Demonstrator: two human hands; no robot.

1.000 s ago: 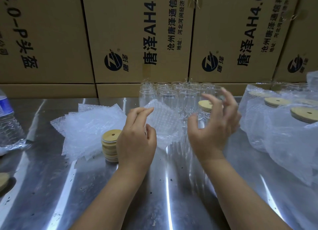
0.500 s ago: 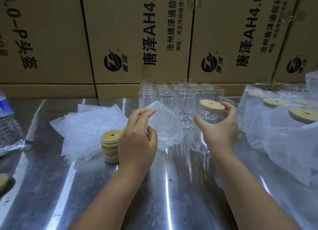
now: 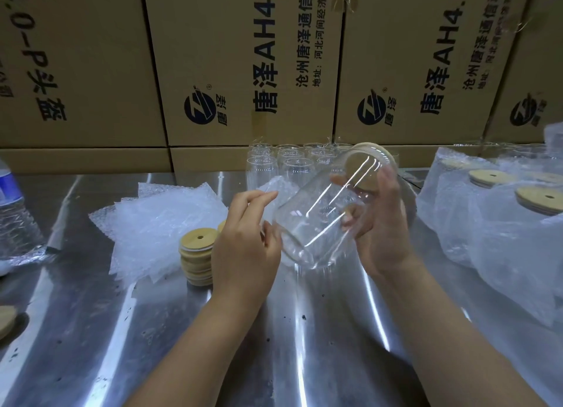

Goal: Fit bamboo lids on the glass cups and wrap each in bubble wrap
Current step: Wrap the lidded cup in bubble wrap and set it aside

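Just right of the lid stack (image 3: pixel 199 258), the right hand (image 3: pixel 382 223) is gripping a tilted, lidded glass cup (image 3: pixel 323 217) mid-body, a sound hold on likely slick, breakable glass; the left hand (image 3: pixel 246 239) is seemingly pinching a bubble wrap sheet (image 3: pixel 274 190).

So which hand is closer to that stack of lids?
Left. The left hand, pinching bubble wrap, is just right of the lid stack; the right hand holds the cup farther right.
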